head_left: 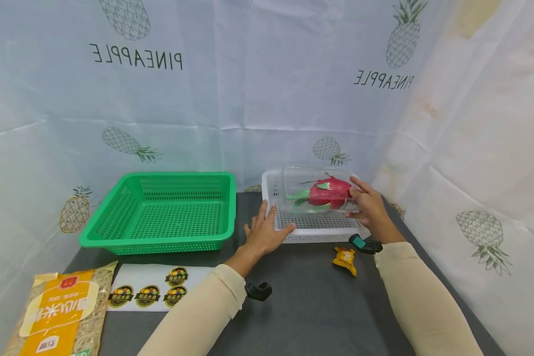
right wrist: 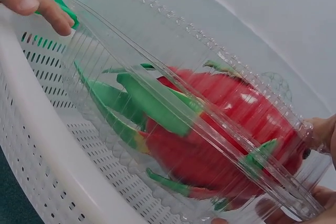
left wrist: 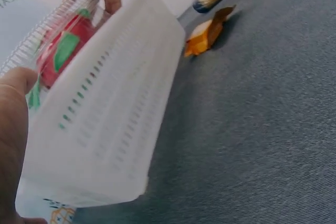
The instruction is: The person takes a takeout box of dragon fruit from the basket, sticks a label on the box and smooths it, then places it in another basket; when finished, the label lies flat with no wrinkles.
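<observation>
A clear plastic clamshell box point(right wrist: 173, 19) holds a red dragon fruit point(head_left: 331, 192) with green scales. My right hand point(head_left: 368, 205) grips the box at its right end, over the white perforated basket point(head_left: 311, 235). In the right wrist view the box is tilted, with its left end low inside the basket. My left hand point(head_left: 264, 231) is at the basket's front left corner, fingers spread and thumb lying along the front rim. In the left wrist view its thumb point(left wrist: 16, 98) shows beside the basket rim.
A green perforated basket point(head_left: 178, 245) stands to the left. In front of it lie a white sheet with round black-and-gold stickers point(head_left: 148, 295) and a yellow-labelled food bag point(head_left: 62, 314). A small orange packet point(head_left: 344, 259) sits before the white basket. Pineapple-print cloth point(head_left: 276, 99) hangs behind.
</observation>
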The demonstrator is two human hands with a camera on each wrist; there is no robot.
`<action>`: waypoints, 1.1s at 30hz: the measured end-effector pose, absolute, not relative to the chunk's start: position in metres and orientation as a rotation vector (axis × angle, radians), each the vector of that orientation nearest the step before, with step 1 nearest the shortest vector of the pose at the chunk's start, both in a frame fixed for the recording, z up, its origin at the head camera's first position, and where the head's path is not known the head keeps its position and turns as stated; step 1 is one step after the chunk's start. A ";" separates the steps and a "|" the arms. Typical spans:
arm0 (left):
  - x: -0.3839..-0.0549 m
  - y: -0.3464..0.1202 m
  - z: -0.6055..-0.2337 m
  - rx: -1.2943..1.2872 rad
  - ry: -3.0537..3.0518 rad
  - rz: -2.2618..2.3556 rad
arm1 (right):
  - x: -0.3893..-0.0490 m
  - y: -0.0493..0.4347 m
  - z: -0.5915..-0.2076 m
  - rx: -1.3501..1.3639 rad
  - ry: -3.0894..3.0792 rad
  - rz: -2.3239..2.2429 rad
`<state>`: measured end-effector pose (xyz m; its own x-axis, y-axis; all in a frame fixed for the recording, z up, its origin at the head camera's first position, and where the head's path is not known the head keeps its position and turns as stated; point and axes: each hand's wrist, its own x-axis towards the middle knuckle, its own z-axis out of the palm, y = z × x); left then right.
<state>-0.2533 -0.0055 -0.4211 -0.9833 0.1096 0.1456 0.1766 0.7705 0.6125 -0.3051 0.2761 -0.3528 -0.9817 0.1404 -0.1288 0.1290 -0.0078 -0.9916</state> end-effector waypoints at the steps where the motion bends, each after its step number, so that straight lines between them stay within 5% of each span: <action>1: -0.253 -0.006 -0.419 -0.238 -2.861 -1.021 | -0.305 0.277 -0.352 -0.295 -2.199 2.214; 33: -0.250 -0.018 -0.351 -0.167 -2.331 -2.146 | -0.264 0.255 -0.315 -0.153 -2.071 2.422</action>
<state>-0.2500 -0.0180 -0.3513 -0.9940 0.0984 0.0484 0.0564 0.0800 0.9952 -0.2642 0.2552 -0.3149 -0.9942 0.0254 -0.1044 0.0992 -0.1566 -0.9827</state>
